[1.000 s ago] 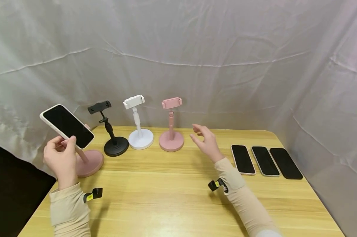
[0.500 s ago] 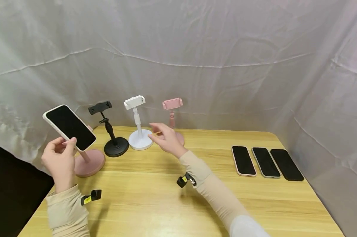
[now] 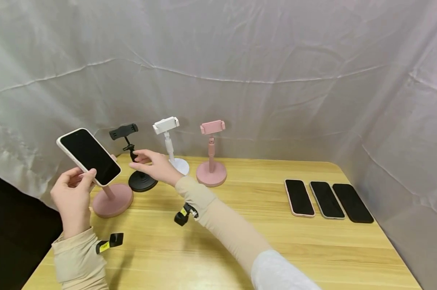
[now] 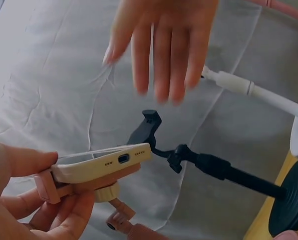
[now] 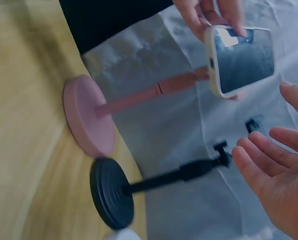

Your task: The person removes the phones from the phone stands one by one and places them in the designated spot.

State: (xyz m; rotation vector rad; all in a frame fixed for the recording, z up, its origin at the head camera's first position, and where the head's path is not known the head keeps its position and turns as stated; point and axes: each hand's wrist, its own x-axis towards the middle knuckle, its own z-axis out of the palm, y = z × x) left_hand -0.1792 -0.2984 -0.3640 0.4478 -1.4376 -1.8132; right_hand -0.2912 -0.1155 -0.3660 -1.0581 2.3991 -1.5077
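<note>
My left hand (image 3: 73, 195) grips a white-cased phone (image 3: 89, 155), thumb near its edge on the screen side and fingers behind. In the left wrist view the phone lies against the pink clamp (image 4: 48, 187) of a phone stand, whose round pink base (image 3: 113, 200) stands on the table at the left. The phone is tilted, its dark screen facing up toward me. My right hand (image 3: 158, 166) hangs in the air with nothing in it, fingers loosely extended. It partly covers the black phone stand (image 3: 143, 182) and the white phone stand (image 3: 166, 125) in the head view.
Another pink phone stand (image 3: 211, 173) stands right of the white one. At the table's right side a pink-edged phone (image 3: 299, 197), a light-edged phone (image 3: 327, 199) and a black phone (image 3: 352, 203) lie in a row. A grey cloth (image 3: 262, 108) hangs behind the table.
My right hand has swept left, from right of the second pink stand to in front of the black stand. The left hand keeps its grip; the phone has shifted slightly right.
</note>
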